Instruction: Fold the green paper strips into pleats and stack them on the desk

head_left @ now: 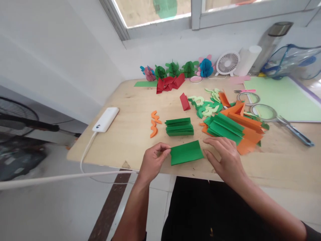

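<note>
My left hand [155, 160] pinches the left end of a folded green paper rectangle [187, 153] just above the table's front part. At the paper's other end, my right hand [224, 157] has its thumb and fingers parted, with a small gap to the paper. Just beyond lies a pleated stack of green paper [179, 127]. Farther right, another fan of green folded paper [225, 128] rests on orange folded sheets [249, 135]. Small curved orange cutouts [154, 124] lie to the left of the stack.
Curly green cutouts [207, 106] and a red folded paper [185, 101] lie mid-table. Scissors [296, 130] and tape rolls [263, 111] are at right. A white power bank [106, 119] sits at left. Several paper figures [173, 69] and a small fan [227, 63] line the wall.
</note>
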{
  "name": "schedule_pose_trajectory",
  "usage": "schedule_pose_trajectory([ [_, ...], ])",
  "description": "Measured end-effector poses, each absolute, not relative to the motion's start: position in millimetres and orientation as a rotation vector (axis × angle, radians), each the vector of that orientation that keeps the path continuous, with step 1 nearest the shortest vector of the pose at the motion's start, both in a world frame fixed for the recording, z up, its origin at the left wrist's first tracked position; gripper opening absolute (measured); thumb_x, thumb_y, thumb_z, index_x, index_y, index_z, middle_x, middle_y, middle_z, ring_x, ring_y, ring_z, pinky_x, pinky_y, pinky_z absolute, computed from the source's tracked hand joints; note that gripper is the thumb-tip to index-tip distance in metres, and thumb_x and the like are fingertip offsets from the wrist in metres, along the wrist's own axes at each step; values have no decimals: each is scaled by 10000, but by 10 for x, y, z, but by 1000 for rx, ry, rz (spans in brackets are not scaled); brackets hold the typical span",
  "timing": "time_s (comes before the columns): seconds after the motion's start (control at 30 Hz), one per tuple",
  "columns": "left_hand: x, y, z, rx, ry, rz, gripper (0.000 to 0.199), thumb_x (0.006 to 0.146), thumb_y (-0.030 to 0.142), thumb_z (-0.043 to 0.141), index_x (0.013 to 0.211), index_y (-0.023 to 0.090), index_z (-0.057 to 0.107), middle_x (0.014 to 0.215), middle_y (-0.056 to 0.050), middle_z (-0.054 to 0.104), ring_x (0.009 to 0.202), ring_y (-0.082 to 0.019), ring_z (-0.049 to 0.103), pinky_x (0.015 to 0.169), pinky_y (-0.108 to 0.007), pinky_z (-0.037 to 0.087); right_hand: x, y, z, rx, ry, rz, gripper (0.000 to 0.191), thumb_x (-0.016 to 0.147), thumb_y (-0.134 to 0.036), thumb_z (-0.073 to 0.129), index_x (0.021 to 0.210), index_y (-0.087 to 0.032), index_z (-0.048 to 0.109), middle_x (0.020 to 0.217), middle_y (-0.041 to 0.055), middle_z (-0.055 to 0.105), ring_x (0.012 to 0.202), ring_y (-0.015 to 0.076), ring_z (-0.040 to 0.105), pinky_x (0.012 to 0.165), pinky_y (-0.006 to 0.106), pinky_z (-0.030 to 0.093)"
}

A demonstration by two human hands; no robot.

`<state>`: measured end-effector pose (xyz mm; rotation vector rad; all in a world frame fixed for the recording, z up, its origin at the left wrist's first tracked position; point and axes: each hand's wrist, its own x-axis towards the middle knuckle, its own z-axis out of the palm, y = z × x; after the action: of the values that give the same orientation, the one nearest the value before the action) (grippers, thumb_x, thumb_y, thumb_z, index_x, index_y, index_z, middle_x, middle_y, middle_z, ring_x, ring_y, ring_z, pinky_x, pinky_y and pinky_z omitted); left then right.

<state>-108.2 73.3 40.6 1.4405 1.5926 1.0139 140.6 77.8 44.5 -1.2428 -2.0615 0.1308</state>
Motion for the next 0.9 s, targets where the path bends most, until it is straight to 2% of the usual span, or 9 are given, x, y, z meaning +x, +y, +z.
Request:
schedule_pose_trajectory([
  [0.13, -1056, 744, 412, 1435, 1530, 996, 174, 778, 345, 633, 768, 176, 674, 738, -8, 678, 729, -156, 623, 704, -263, 500, 1373, 824, 402, -1264, -2008, 227, 167, 901, -246, 530, 1060, -226, 576, 949, 42, 709, 913, 210, 640, 820, 366, 419],
  [0.3, -1015, 761, 386, 1471, 1531, 1010, 181, 815, 343, 606, 806, 178, 681, 752, -10, 688, 734, -163, 643, 697, -267, 517, 1330, 855, 372, -1274, -1952, 288, 159, 886, -215, 547, 1038, -238, 585, 761, -7, 673, 748, 173, 636, 760, 331, 429],
  [0.4, -949, 733, 386, 1609, 1628, 1109, 159, 860, 304, 578, 893, 188, 681, 820, -18, 699, 796, -169, 658, 759, -290, 532, 1309, 851, 377, -1242, -1933, 182, 156, 887, -183, 541, 1030, -226, 587, 756, -7, 669, 731, 164, 621, 755, 325, 413],
  [0.53, -766, 648, 463, 2016, 1701, 1338, 145, 880, 214, 591, 1011, 208, 654, 1005, -48, 671, 969, -181, 628, 894, -344, 512, 1291, 827, 397, -1171, -1948, 66, 169, 886, -141, 544, 1037, -205, 586, 761, -1, 677, 710, 155, 607, 773, 334, 392],
  [0.7, -478, 581, 501, 2294, 1515, 1312, 186, 893, 171, 587, 1071, 215, 619, 1026, -61, 652, 1004, -189, 604, 895, -359, 519, 1274, 780, 390, -1148, -1986, 20, 200, 885, -129, 570, 1076, -188, 566, 772, 1, 688, 707, 156, 606, 785, 345, 381],
  [0.9, -320, 552, 383, 2300, 1570, 1219, 170, 908, 182, 561, 1062, 204, 629, 1005, -74, 657, 974, -205, 610, 886, -375, 523, 1279, 730, 295, -1164, -2002, 84, 209, 901, -151, 557, 1103, -200, 549, 792, 4, 691, 733, 166, 626, 793, 348, 395],
])
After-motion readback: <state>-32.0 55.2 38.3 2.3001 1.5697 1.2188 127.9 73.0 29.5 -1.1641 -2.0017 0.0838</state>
